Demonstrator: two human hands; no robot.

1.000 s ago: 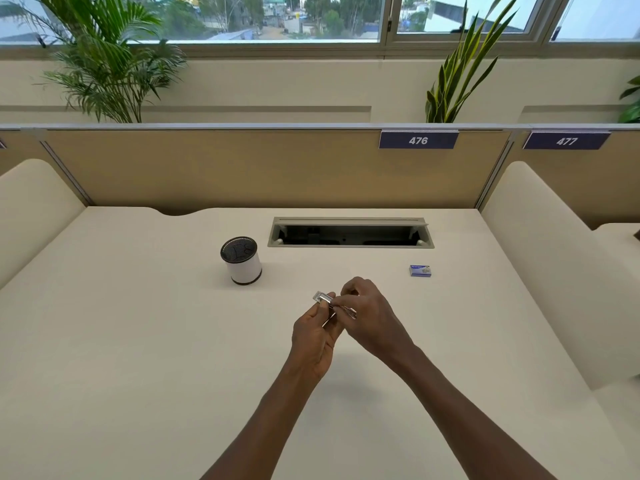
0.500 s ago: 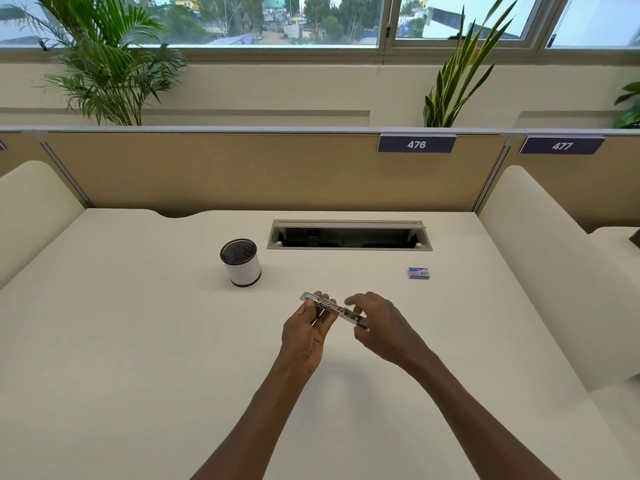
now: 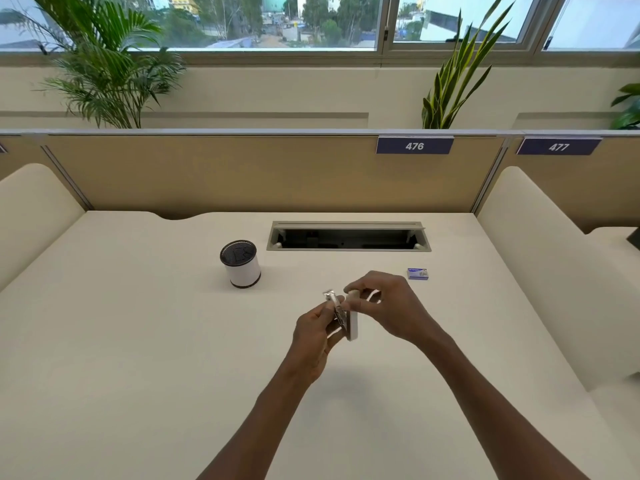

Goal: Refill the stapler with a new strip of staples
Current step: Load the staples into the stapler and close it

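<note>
A small stapler [image 3: 348, 318] with a cream top and a metal staple channel is held above the middle of the cream desk [image 3: 138, 341]. My left hand [image 3: 311, 336] grips its lower body, and the metal front end sticks out past my fingers. My right hand [image 3: 388, 306] pinches the cream top arm at its far end, so the stapler is hinged apart. A small blue staple box [image 3: 417, 273] lies on the desk to the right, clear of both hands. No loose staple strip is visible.
A white cylinder with a black mesh top [image 3: 240, 264] stands left of the hands. An open cable slot [image 3: 348, 236] is sunk into the desk behind them. Tan partition panels [image 3: 242, 171] and cream side dividers [image 3: 540, 265] enclose the desk.
The stapler was stretched out flat between both hands half a second ago; now it stands more upright, with its cream top arm folded back toward the metal channel and my hands closer together.
</note>
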